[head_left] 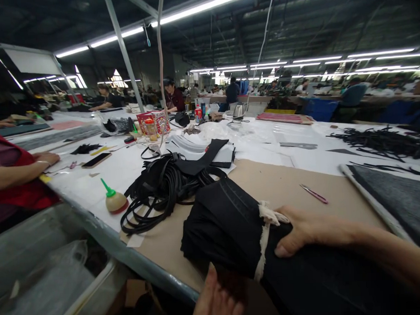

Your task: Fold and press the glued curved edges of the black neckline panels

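A large black fabric bundle (pixel 223 222) lies across the front of the table, with a cream cloth strip (pixel 265 248) knotted around it. My right hand (pixel 296 228) grips the bundle just right of the knot, thumb and fingers pressed into the cloth. Below the bundle's left part, near the table edge, my left hand (pixel 219 298) is raised with its palm toward the bundle and fingers apart, nothing in it. Behind the bundle lie a heap of black straps (pixel 162 187) and a flat black piece (pixel 205 160).
Pink-handled snips (pixel 314 194) rest on brown paper (pixel 266 173). A glue bottle with green nozzle (pixel 115 199) stands at the left edge, beyond it a phone (pixel 96 160) and a person's arm. Black strips (pixel 386 143) and a grey felt board (pixel 400 200) are right. A bin is lower left.
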`<action>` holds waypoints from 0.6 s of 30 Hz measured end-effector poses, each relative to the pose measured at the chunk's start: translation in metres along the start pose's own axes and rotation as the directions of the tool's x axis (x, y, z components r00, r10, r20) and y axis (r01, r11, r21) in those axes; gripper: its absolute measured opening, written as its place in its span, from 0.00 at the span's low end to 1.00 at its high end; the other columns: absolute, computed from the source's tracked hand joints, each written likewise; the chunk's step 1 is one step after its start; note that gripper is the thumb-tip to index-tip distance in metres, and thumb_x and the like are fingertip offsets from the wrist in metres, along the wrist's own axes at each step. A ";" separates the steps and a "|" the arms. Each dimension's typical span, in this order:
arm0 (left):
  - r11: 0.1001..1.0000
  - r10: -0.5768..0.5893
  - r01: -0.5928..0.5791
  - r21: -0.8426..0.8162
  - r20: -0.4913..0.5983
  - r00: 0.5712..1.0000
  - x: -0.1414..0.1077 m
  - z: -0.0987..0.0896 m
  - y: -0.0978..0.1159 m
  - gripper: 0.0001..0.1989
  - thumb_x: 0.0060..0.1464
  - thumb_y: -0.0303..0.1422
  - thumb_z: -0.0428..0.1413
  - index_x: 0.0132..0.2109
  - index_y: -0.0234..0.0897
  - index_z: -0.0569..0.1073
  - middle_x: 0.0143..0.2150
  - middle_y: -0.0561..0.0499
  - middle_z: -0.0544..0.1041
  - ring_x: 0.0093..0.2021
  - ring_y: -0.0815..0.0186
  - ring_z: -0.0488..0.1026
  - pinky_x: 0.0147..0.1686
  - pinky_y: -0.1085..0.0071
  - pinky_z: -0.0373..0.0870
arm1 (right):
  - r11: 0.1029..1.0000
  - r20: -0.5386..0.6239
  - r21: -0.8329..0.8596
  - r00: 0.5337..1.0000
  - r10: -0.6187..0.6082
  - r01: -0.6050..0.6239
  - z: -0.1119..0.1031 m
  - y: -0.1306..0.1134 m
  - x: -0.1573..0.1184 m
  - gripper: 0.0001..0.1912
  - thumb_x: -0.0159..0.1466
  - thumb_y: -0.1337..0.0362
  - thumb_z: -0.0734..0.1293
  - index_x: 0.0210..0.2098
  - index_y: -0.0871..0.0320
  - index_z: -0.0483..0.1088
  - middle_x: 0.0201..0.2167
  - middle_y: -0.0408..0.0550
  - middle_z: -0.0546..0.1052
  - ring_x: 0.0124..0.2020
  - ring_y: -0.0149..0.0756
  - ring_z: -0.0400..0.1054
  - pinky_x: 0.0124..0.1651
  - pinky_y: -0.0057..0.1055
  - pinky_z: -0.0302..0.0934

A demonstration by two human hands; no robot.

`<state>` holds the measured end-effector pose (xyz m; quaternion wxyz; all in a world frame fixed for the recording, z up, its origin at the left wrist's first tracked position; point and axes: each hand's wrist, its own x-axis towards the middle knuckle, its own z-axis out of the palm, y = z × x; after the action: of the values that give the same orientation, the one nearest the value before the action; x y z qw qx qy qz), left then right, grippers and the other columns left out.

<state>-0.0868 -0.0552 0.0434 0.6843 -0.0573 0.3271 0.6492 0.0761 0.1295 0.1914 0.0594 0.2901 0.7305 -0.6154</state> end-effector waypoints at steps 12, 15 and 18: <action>1.000 0.004 0.014 -0.026 0.596 0.803 -0.013 0.061 0.034 0.32 0.55 0.57 0.43 0.56 0.43 0.70 0.58 0.49 0.69 0.66 0.58 0.53 0.67 0.58 0.40 | 0.976 -0.187 0.217 0.982 0.012 0.030 0.050 -0.025 -0.075 0.26 0.48 0.63 0.72 0.48 0.57 0.73 0.40 0.43 0.77 0.45 0.43 0.68 0.50 0.31 0.61; 1.000 0.014 -0.017 -0.003 0.693 0.721 -0.021 0.096 0.036 0.27 0.59 0.53 0.42 0.54 0.44 0.72 0.56 0.50 0.71 0.64 0.61 0.58 0.67 0.61 0.40 | 0.953 -0.305 0.275 0.952 -0.035 0.123 0.056 -0.017 -0.100 0.22 0.50 0.63 0.73 0.46 0.57 0.74 0.39 0.44 0.77 0.44 0.41 0.69 0.48 0.31 0.62; 0.997 -0.007 -0.042 0.060 0.650 0.760 -0.034 0.136 0.031 0.22 0.60 0.48 0.46 0.56 0.48 0.70 0.53 0.51 0.73 0.60 0.60 0.64 0.66 0.60 0.47 | 0.909 -0.423 0.349 0.904 -0.065 0.229 0.064 -0.008 -0.134 0.21 0.48 0.62 0.75 0.41 0.58 0.75 0.38 0.45 0.77 0.41 0.40 0.70 0.47 0.32 0.63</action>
<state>-0.0626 -0.0106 0.1781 0.7508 0.1984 0.0929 0.6232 0.1658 0.0223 0.2425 -0.1984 0.3588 0.6095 -0.6785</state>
